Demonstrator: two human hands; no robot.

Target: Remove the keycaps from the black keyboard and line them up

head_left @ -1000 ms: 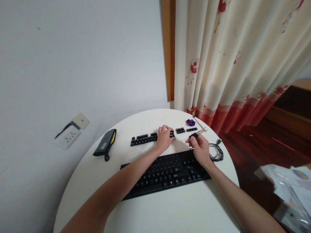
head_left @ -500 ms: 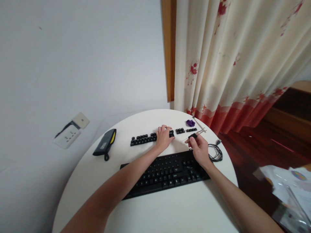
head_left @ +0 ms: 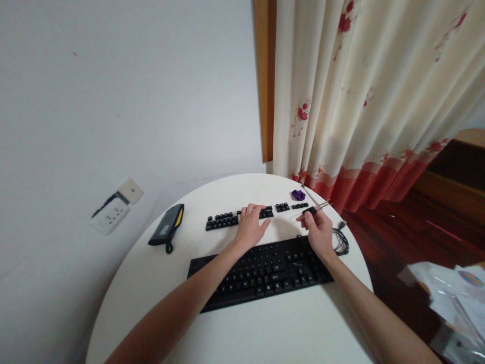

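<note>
A row of loose black keycaps (head_left: 222,223) lies across the table behind a black keyboard (head_left: 242,298). My left hand (head_left: 250,227) rests over the middle of this row, fingers spread and thumb apart, its fingertips touching or just above the caps. Pinched in my right hand (head_left: 319,230) is a keycap puller (head_left: 309,210) with a black grip and thin wire ends. That hand hovers over the keyboard's back right corner, clear of the keycaps. Both forearms cross the keyboard and cover parts of it.
On the round white table (head_left: 151,298), a black and yellow device (head_left: 166,225) lies at left. At back right are a crumpled purple thing (head_left: 298,195) and a thin brush-like stick (head_left: 310,193). A coiled cable (head_left: 342,242) lies near the right edge. Wall and curtain (head_left: 322,101) stand behind.
My left hand has shifted slightly left and down along the keycaps, its thumb opening a little. My right hand has moved slightly right with the keycap puller. The view has shifted a little.
</note>
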